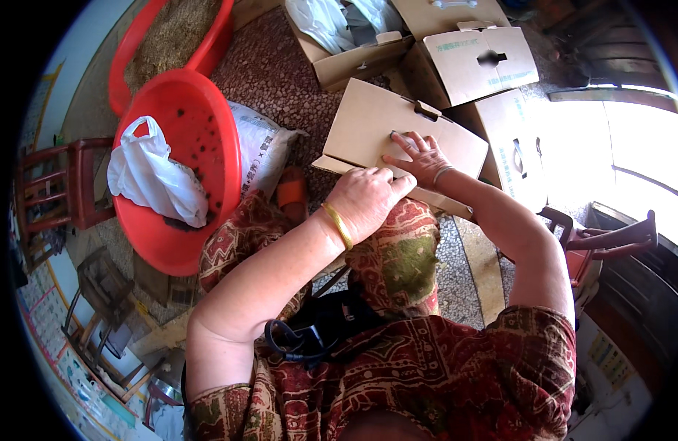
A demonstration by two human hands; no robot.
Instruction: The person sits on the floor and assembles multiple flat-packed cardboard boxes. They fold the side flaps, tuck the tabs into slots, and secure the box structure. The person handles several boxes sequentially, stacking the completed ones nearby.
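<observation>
In front of my knees is a brown cardboard box (368, 110), its broad panel tilted up toward me. A cut slot with a dark tab (427, 110) shows near the panel's far edge. My left hand (367, 200), with a gold bracelet at the wrist, is closed over the box's near edge, its fingertips hidden. On the panel lies my right hand (421, 158), fingers spread and pressing flat. Something small and dark shows at its fingertips; I cannot make out what it is.
More cardboard boxes (477, 70) stand beyond and to the right, one holding white plastic bags (320, 26). At left, a red basin (221, 140) bears a white plastic bag (151, 173). Behind it, another red tub (225, 37) holds grain-like stuff. A printed sack (262, 143) leans beside the basin.
</observation>
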